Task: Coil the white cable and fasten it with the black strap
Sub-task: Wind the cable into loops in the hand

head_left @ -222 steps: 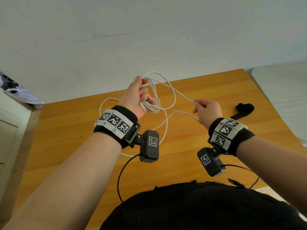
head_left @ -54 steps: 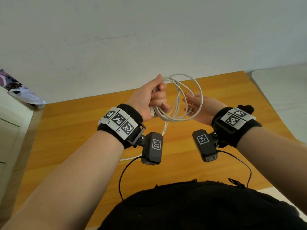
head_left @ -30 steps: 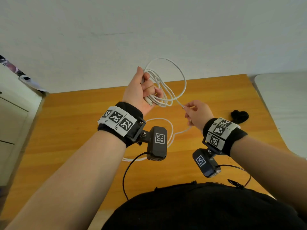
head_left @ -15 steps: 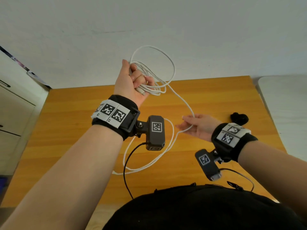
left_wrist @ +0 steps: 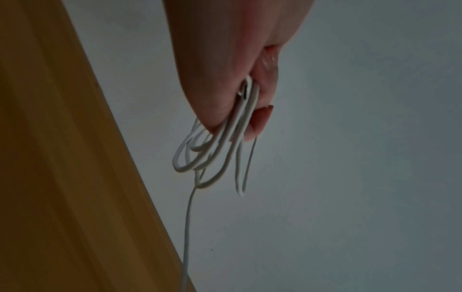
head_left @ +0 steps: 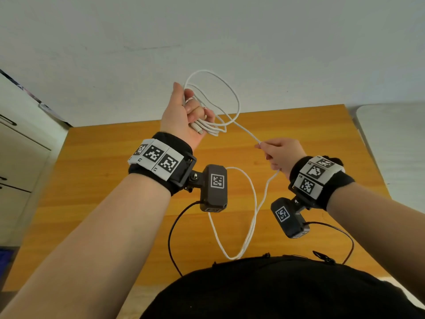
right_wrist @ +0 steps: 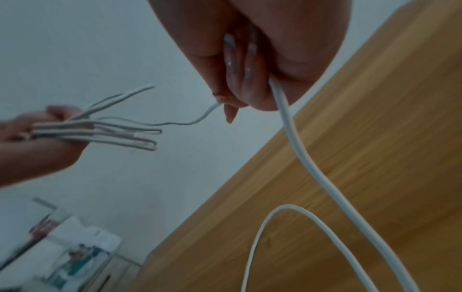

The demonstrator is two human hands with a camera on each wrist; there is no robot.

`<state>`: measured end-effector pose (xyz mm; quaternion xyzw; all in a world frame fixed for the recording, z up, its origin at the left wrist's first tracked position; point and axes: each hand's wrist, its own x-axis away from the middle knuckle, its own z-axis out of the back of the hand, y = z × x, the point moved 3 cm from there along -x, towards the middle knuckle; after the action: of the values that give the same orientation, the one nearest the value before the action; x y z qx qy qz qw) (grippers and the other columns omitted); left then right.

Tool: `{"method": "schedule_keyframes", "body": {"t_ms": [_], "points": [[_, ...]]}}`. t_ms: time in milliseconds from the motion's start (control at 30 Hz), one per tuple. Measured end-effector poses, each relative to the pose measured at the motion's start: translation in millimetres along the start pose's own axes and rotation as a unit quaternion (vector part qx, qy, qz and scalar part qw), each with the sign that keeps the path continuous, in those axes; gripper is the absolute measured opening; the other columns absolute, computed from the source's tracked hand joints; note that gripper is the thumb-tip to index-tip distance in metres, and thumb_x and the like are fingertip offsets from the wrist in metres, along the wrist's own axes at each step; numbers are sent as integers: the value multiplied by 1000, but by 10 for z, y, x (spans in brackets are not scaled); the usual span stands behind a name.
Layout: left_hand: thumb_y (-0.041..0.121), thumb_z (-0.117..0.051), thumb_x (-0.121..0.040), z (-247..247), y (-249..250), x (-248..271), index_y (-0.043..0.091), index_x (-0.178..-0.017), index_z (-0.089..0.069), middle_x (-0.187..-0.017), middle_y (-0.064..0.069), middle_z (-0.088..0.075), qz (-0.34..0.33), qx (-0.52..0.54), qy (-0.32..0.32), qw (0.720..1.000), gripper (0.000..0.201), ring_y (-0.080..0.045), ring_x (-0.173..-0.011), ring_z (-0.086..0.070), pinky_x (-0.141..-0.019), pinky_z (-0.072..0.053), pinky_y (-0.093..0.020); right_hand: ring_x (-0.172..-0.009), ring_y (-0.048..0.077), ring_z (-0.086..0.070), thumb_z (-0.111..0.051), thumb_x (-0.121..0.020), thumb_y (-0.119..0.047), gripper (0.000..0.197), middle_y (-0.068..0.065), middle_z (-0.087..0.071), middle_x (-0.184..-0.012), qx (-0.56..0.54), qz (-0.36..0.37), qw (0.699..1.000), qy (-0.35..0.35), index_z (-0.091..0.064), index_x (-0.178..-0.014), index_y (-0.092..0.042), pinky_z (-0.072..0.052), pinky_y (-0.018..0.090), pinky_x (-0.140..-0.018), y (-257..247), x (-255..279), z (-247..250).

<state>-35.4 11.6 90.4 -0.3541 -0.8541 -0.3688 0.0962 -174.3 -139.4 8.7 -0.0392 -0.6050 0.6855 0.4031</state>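
Note:
My left hand point(head_left: 192, 110) is raised above the far table edge and grips several loops of the white cable point(head_left: 231, 97), with the plug end sticking out below the palm. The left wrist view shows the loops point(left_wrist: 200, 156) squeezed between thumb and fingers point(left_wrist: 260, 118). My right hand point(head_left: 266, 148), lower and to the right, pinches the strand that leaves the coil. The loose cable point(right_wrist: 297, 150) runs out under the palm and hangs in a long loop point(head_left: 250, 217) toward my body. The black strap point(head_left: 334, 160) lies on the table, mostly hidden behind my right wristband.
The orange wooden table point(head_left: 96, 180) spreads below both hands, against a pale wall. A white cabinet point(head_left: 20, 162) stands at the left and a white surface point(head_left: 395, 143) at the right. Black camera cords point(head_left: 174, 231) hang from both wrists.
My right hand has lifted slightly and its fingers, straight half a second ago, now pinch the strand. The loose loop hangs lower toward my body. The left hand keeps its grip on the coil.

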Motion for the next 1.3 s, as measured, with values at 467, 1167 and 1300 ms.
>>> {"method": "schedule_keyframes", "body": {"t_ms": [467,1167,1300], "points": [[19,-36,-97,-180,-305,164,11,-87,-38,-58,1,-34,-132,-440,-81,884,13,-13,-46,-29,-61,-34,-37,-74,24,-57,-44,-96,-29,27,-2,-59,-70,430,194,881,-27,-67,-85,-22,-48,31,-63,-360,420,-299],[36,-31,-100,30,-518,101,15,-92,-37,-78,-8,-61,-185,-741,-85,640,23,-17,-58,-55,-53,-42,-31,-73,24,-62,-70,-77,1,27,16,-69,-93,-58,39,992,-109,-53,-95,-9,-57,28,-68,-359,575,-182],[35,-29,-100,21,-410,41,15,-92,-36,-74,-7,-63,-178,-701,-59,688,23,-14,-49,-51,-52,-40,-30,-88,14,-65,-61,-87,-16,2,2,-71,-92,114,11,965,-237,-62,-89,-15,-54,27,-85,-166,569,-295]]}}
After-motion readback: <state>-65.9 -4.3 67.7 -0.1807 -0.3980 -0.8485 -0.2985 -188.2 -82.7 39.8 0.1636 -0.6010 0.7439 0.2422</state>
